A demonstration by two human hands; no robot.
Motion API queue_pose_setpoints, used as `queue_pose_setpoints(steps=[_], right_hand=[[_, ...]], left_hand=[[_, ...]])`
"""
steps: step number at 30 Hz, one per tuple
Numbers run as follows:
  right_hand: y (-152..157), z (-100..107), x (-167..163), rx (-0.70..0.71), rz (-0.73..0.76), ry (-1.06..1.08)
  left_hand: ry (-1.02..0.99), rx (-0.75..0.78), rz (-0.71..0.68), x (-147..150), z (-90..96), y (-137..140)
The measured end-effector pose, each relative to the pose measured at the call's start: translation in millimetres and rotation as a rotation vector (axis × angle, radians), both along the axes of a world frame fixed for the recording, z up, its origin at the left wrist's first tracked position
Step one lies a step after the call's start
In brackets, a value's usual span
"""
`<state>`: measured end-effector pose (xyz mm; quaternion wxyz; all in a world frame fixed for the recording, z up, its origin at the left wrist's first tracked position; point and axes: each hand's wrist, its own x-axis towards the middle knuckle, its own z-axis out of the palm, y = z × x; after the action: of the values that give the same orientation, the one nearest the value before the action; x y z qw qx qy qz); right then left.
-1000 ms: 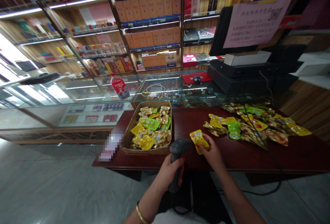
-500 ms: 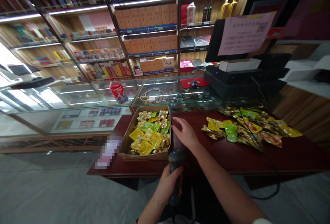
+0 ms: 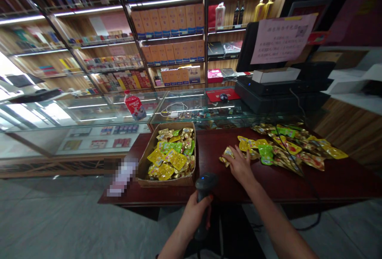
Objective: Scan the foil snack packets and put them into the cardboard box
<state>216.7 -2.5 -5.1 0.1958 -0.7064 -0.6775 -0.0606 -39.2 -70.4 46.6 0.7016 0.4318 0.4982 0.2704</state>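
My left hand [image 3: 193,213] is wrapped round the handle of a dark barcode scanner [image 3: 205,183], held upright in front of the table edge. My right hand [image 3: 241,166] is closed on a gold snack packet [image 3: 226,158] at the table surface, its fingers bent over it and partly hiding it. Beyond that hand lies a loose pile of gold, yellow and green snack packets [image 3: 294,145]. Left of the scanner stands an open cardboard box [image 3: 195,163] filled with similar packets [image 3: 170,155].
The dark red table [image 3: 209,143] adjoins a glass display counter [image 3: 113,106]. On the counter are a red-labelled bottle [image 3: 135,106], a mouse [image 3: 223,97] and a monitor with a paper sign [image 3: 282,38]. A black cable [image 3: 310,183] crosses the pile. A blurred-out item [image 3: 122,177] lies left of the box.
My right hand has moved right, from beside the box to the near edge of the pile. One gold packet now sits further left under its fingers. My left hand still holds the scanner.
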Motion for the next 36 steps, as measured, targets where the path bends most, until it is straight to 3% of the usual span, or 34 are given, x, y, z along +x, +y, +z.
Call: queue_pose_setpoints(steps=[5, 11, 13, 21, 28, 36], right_hand=[[-25.5, -13.1, -28.9, -0.027, 0.005, 0.118], [-26.0, -13.3, -58.3, 0.058, -0.347, 0.111], [-25.7, -15.0, -64.6, 0.070, -0.385, 0.106], [-33.3, -11.3, -53.7, 0.102, 0.038, 0.479], [-34.5, -12.7, -47.1, 0.141, 0.094, 0.718], [-32.4, -23.5, -43.4, 0.134, 0.058, 0.878]], left_hand=[[0.042, -0.014, 0.002, -1.6, 1.1, 2.5], [0.016, 0.029, 0.017, -2.3, 16.5, 2.2], [0.010, 0.040, 0.025, -2.8, 20.6, 2.1], [-0.006, 0.080, 0.048, -6.9, 29.0, 5.9], [-0.004, 0.121, 0.023, -7.2, 42.2, 8.8], [0.025, 0.125, -0.039, -3.8, 38.3, 11.1]])
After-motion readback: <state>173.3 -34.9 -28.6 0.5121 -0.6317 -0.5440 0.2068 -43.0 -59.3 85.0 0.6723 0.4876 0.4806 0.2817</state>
